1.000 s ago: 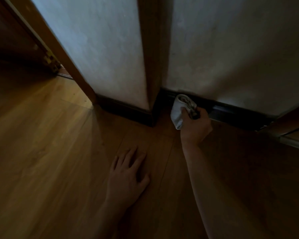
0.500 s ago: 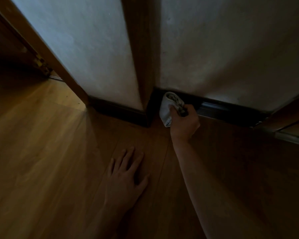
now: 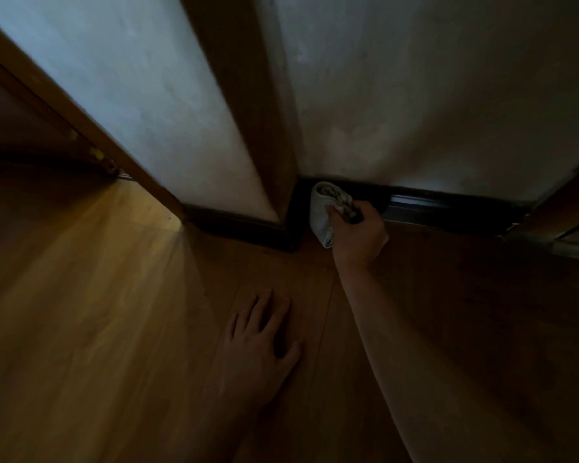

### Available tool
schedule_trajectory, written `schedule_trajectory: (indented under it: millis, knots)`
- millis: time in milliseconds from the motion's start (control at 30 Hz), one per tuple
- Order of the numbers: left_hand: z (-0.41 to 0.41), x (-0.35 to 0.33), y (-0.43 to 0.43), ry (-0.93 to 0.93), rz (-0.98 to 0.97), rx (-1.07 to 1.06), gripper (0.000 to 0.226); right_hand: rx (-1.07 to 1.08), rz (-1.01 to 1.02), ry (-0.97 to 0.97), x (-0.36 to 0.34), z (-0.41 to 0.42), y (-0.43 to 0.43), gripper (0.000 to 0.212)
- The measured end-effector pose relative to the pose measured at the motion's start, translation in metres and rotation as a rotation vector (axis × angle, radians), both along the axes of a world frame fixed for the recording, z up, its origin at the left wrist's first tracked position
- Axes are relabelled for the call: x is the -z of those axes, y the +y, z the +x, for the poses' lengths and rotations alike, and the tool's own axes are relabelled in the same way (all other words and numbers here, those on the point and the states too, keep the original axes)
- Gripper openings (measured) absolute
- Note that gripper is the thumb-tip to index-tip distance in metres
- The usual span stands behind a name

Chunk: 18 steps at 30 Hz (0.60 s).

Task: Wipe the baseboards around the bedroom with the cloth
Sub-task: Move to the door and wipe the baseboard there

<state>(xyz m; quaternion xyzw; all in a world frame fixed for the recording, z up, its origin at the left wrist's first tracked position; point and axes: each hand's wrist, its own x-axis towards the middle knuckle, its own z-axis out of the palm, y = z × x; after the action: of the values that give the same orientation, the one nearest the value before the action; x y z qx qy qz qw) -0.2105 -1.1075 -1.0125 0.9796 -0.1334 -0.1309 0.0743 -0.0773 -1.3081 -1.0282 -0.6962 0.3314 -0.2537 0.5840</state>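
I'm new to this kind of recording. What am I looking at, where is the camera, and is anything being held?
There is no machine here: a person works with bare hands. The picture comes from a wide-angle camera worn on the head, looking forward and down, so both arms reach in from the bottom edge. The right hand grips a bunched white cloth against the dark baseboard, close to where it meets the wooden corner post. The left hand lies flat on the wooden floor with its fingers spread, holding nothing; it probably props the person up. The room is dim, so fine detail on the cloth cannot be made out.
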Motion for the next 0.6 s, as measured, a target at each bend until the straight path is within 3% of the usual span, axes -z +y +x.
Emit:
schedule_trajectory:
  millis: [167,267,433,600]
  knots:
    - [-0.004,0.001,-0.014,-0.008,-0.022,0.047,0.076,0.102,-0.036,-0.018,0.002,-0.018,-0.02,0.028]
    - [-0.007,0.016,-0.017,-0.047,-0.131,0.035,0.071,0.078,-0.058,-0.023,0.001,-0.014,-0.016,0.028]
    - [-0.006,0.028,-0.013,-0.083,-0.151,0.045,0.069,-0.017,-0.05,0.015,0.0,0.0,-0.006,0.031]
    - [-0.006,0.03,-0.013,-0.143,-0.182,0.056,0.069,0.076,-0.096,0.034,-0.001,-0.023,-0.04,0.029]
